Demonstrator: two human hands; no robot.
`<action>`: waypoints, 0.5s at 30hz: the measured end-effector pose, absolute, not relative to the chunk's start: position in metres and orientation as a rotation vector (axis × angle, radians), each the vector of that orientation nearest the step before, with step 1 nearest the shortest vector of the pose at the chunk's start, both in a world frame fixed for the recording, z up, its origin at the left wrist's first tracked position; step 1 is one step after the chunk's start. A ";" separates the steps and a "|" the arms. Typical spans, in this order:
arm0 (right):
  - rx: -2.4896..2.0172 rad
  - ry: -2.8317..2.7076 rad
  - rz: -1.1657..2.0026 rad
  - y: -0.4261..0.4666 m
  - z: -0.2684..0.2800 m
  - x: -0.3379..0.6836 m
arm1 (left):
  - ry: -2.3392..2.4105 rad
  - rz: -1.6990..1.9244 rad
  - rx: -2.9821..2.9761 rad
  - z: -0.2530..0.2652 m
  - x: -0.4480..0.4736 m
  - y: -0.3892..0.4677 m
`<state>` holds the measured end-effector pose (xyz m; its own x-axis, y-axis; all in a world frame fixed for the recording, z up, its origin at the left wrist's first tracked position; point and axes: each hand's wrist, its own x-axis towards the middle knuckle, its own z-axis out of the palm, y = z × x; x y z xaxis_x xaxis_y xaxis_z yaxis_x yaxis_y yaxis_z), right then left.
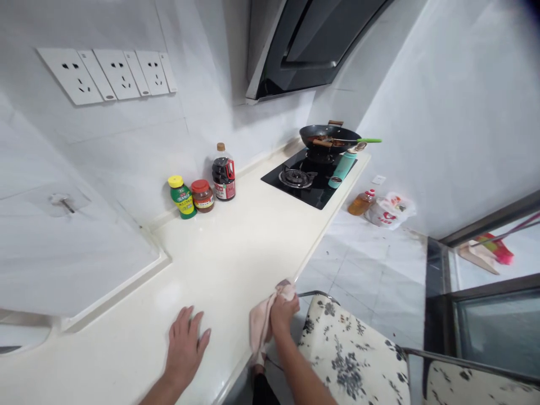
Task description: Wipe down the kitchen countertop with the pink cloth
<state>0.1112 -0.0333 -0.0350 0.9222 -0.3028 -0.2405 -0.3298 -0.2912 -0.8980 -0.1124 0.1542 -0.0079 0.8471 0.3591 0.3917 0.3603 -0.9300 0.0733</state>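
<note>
Work appears unfinished, portion done unclear: right hand (283, 313) clutches cloth (259, 325) at six o'clock, left hand (184, 347) spread at seven.

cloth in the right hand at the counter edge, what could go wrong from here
1. The cloth, gripped in the right hand at the edge of the counter, might catch on the nearby chair.
2. The green handle juts past the rim of the pan, so a passing arm could knock it.
3. The green bottle, jar and sauce bottle stand close together; bumping one could tip another.
</note>
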 end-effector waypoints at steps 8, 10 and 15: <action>-1.963 0.628 0.041 -0.055 -0.021 0.283 | -0.565 -0.543 -3.060 -0.001 -0.105 0.151; -1.950 0.670 0.068 -0.059 -0.020 0.299 | -0.580 -0.535 -3.071 0.001 -0.105 0.150; -1.890 0.604 0.094 -0.054 -0.026 0.245 | -0.612 -0.507 -3.087 0.002 -0.105 0.149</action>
